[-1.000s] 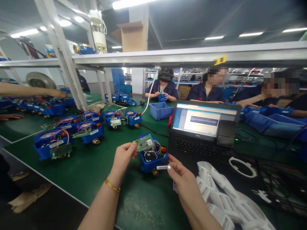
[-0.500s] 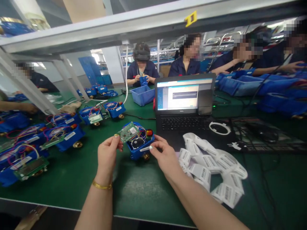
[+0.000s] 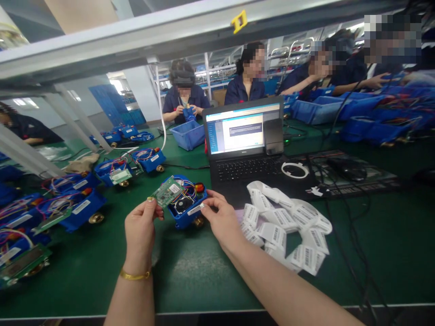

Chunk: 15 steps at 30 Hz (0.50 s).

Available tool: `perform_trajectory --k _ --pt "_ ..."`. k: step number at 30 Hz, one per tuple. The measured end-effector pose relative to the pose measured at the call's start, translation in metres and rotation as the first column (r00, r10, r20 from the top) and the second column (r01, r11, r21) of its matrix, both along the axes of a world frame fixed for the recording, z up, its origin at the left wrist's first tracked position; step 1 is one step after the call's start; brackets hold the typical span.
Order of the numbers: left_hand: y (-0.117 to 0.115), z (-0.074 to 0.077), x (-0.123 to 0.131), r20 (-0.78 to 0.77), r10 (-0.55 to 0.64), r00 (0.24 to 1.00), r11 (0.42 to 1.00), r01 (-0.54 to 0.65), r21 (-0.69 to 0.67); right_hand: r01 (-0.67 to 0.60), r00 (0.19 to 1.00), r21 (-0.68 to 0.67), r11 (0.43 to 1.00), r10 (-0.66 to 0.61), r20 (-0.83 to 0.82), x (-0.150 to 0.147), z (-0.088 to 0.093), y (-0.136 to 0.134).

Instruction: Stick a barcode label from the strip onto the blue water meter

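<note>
Green table (image 3: 190, 280): left hand (image 3: 141, 222) pinches circuit board (image 3: 167, 192); right hand (image 3: 226, 222), fingers pinching label (image 3: 194, 210) at five o'clock on blue housing (image 3: 184, 222). Step appears to be labelling; next calls for even pressure.

Both forearms (image 3: 131, 299) reach in over the near edge of the bench (image 3: 190, 280). The left hand (image 3: 141, 226) is raised, thumb pressed to curled fingers; the right hand (image 3: 222, 222) angles in toward it, fingers bent, thumb pointing left.
</note>
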<state>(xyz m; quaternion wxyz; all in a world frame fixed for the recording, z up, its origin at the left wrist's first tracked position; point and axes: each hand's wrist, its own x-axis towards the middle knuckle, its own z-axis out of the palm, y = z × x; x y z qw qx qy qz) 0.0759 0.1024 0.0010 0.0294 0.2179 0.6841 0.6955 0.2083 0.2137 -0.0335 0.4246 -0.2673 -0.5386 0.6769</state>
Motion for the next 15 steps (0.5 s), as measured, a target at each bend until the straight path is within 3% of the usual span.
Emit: perform_trajectory --k 15 --pt "-0.0017 0.0006 0.0004 0.01 -0.012 1.0 1.0 0.012 -0.01 0.052 0.998 0.041 0.998 -0.053 0.026 -0.0036 -0.0037 -0.0022"
